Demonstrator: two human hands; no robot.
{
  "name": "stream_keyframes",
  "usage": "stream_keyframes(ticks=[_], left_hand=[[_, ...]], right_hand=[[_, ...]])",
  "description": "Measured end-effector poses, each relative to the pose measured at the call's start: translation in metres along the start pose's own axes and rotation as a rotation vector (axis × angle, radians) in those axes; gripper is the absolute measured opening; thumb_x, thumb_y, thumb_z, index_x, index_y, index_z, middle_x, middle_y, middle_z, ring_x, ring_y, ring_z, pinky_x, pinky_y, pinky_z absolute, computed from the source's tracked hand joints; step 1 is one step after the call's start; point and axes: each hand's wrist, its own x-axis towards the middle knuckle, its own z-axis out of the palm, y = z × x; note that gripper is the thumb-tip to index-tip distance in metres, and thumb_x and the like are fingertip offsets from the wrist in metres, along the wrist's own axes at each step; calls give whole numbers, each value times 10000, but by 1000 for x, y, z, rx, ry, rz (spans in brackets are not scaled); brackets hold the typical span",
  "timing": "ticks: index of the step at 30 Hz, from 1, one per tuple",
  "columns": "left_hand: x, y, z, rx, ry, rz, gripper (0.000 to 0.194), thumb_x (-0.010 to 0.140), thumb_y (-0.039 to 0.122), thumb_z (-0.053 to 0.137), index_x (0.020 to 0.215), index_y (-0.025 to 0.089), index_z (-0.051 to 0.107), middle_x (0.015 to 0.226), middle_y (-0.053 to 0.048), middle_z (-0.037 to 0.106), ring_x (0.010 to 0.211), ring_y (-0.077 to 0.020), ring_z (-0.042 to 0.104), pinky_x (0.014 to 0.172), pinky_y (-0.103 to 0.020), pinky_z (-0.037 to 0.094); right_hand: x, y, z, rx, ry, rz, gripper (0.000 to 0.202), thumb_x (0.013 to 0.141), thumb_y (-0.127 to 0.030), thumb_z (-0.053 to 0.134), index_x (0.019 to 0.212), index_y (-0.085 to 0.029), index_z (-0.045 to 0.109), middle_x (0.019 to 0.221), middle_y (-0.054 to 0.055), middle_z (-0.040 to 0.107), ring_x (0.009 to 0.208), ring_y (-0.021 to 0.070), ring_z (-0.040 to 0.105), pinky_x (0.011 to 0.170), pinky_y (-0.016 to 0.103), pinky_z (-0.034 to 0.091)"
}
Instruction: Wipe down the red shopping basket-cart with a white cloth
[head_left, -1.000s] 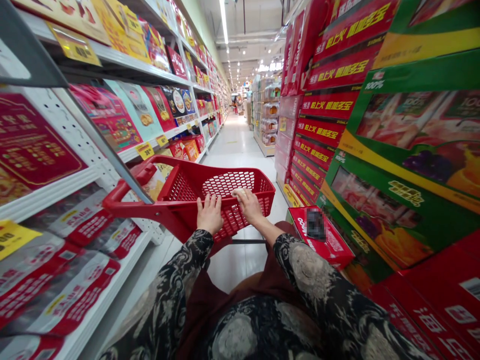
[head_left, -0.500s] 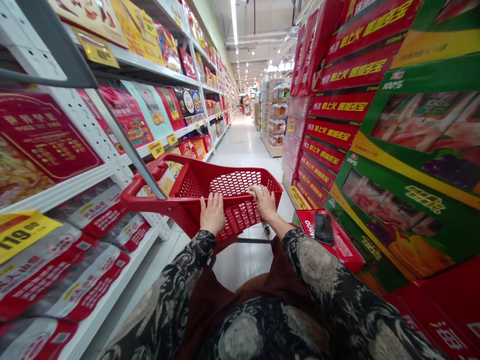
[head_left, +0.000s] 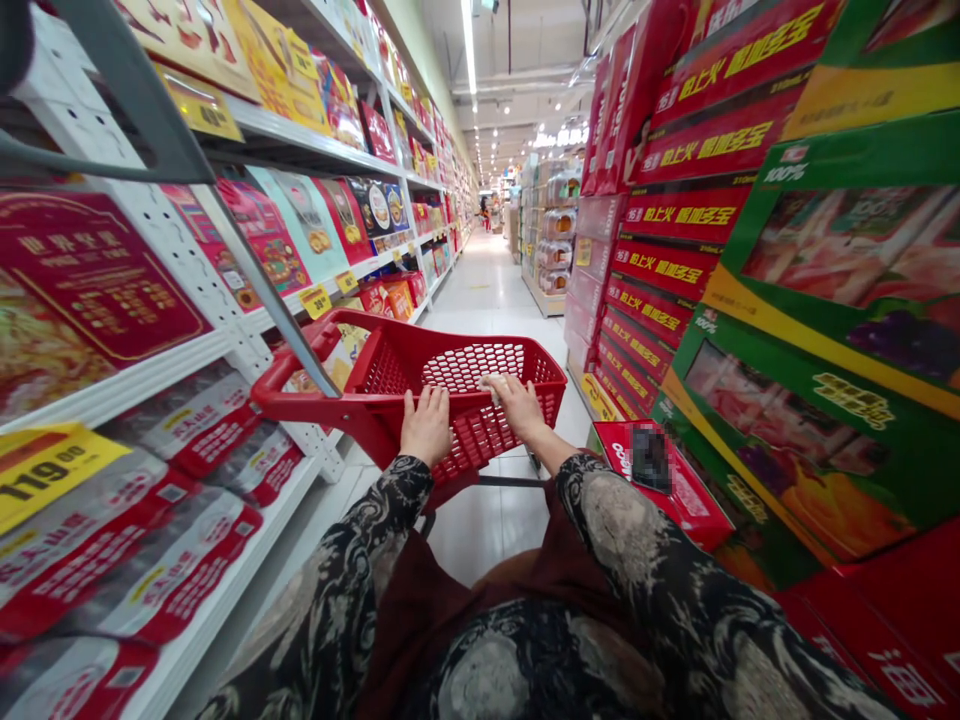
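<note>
A red plastic shopping cart with perforated walls stands in front of me, its long side towards me. My left hand holds its near rim, the fingers laid over the edge. Further right on the same rim, my right hand is closed on a crumpled whitish wipe, pressed against the top edge; most of the wipe is hidden under the fingers. From the cart's left end a metal bar rises to a grey handle. What I see of the cart's inside shows no goods.
Shelves of packaged goods line the left side close to the cart. Stacked red drink cartons and green fruit boxes rise on the right. A dark blurred object lies on a red box. Beyond the cart runs a tiled aisle.
My right hand has slid a little left along the rim with the wipe. My left hand stays on the rim, and the view has shifted slightly.
</note>
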Motion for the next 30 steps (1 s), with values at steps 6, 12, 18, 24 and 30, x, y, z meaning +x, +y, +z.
stream_keyframes(ticks=[6,12,18,24,30], left_hand=[[-5,-21,-3,50,42,-41,650,758,205,406,1389,61,342,1466,-149,355,1379,-299,243,1123,-552,88],[3,-17,-5,34,-6,-20,701,730,240,456,1396,59,329,1476,-148,335,1378,-316,235,1119,-565,89],[11,-3,-5,24,-5,34,725,725,280,494,1397,68,325,1485,-142,320,1382,-319,221,1121,-559,85],[14,15,-4,22,44,36,728,725,304,496,1387,45,340,1474,-151,338,1365,-354,233,1107,-592,96],[14,18,-7,7,58,60,713,718,284,480,1377,38,358,1466,-155,352,1356,-348,264,1105,-584,127]], right_hand=[[8,0,-4,41,-8,66,472,928,-106,287,1325,-310,442,1405,71,426,1304,211,357,1063,525,251],[12,8,-9,49,-1,113,456,935,-135,295,1311,-341,451,1368,49,457,1266,217,388,1058,511,256],[14,19,-9,49,61,184,436,935,-146,299,1294,-309,486,1353,62,471,1249,238,394,1039,473,288],[12,-27,5,184,157,19,442,898,-92,371,1304,-220,488,1391,89,444,1287,191,366,1038,353,313],[10,-39,8,173,124,-34,436,907,-101,368,1316,-215,469,1432,99,401,1314,198,343,1056,395,285]])
